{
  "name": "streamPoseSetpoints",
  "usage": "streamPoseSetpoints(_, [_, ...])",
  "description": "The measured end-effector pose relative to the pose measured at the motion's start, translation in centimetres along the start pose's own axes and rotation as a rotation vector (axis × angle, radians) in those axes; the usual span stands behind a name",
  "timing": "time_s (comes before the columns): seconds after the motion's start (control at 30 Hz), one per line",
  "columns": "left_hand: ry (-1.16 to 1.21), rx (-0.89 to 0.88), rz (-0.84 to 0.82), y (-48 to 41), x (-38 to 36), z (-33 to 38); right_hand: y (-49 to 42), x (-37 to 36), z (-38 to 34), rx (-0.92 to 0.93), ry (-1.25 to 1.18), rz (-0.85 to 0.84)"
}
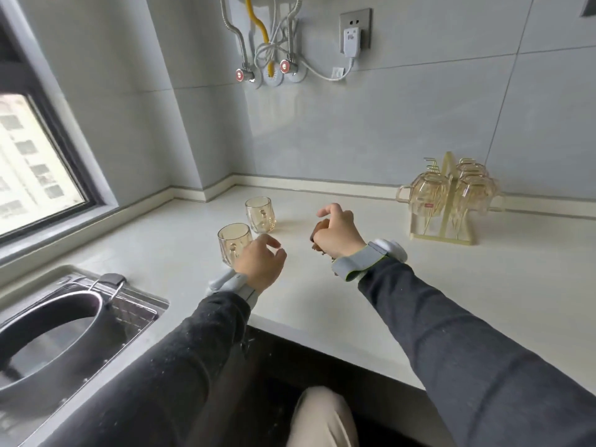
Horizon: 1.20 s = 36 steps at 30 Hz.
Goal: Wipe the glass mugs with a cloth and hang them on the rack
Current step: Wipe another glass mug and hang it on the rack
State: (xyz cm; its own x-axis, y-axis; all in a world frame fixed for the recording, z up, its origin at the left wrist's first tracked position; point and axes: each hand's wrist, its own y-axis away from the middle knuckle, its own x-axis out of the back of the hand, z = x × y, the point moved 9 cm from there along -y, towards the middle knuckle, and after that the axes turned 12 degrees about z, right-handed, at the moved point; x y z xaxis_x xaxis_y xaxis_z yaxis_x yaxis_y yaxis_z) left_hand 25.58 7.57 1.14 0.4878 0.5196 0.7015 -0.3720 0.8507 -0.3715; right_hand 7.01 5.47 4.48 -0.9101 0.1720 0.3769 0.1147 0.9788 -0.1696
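Amber-tinted glass, smooth and round. Head view: the near mug (233, 243) stands upright, mouth up, toward the back left corner of the counter (354, 301). It is just left of the left hand (259, 262), whose loosely curled fingers hold nothing; that hand is likeliest to take it. The far mug (260, 214) stands behind. The right hand (337, 232) clutches a bunched brown cloth (319, 228). The rack (448, 201), hung with mugs, stands at the back edge, well right.

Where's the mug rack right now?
Head view, far right: the rack stands on the counter by the back wall, hung mugs on it, right of the right hand holding the cloth.
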Motion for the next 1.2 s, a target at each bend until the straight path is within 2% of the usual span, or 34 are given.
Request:
streamPoseSetpoints(0.17, [-0.018,0.233,0.187,-1.0,4.0,-6.3,1.2,-1.3,-0.2,-0.139,-0.197,0.046])
streamPoseSetpoints(0.33, [0.043,0.481,0.102,-2.3,2.1,-10.1,1.2,-1.0,-0.3,-0.085,-0.242,0.052])
streamPoseSetpoints(0.43, [0.040,0.479,0.044,-2.6,0.7,-10.1,0.5,-0.7,0.4,-0.082,-0.251,0.047])
streamPoseSetpoints(0.6, [0.084,0.505,0.080,-4.4,-2.1,-11.6,-1.1,0.9,2.4,-0.070,-0.177,0.098])
streamPoseSetpoints(0.8, [0.340,0.555,0.154,-3.5,-2.1,-9.9,-1.7,2.9,4.5,-0.129,-0.167,0.181])
streamPoseSetpoints(0.9, [0.251,0.503,0.204,-3.2,-2.0,-10.0,-2.1,4.1,5.8,-0.174,-0.205,0.186])
streamPoseSetpoints(1.0, [0.188,0.383,0.221,-2.9,-2.0,-7.3,-2.6,5.8,8.4,-0.337,-0.339,0.182])
streamPoseSetpoints(1.13, [0.240,0.213,0.194,-2.5,-3.1,-2.5,-2.2,7.8,11.1,-0.574,-0.627,0.203])
streamPoseSetpoints(1.2, [0.284,0.144,0.162,-2.2,-3.9,0.1,-1.8,8.6,11.6,-0.617,-0.702,0.199])
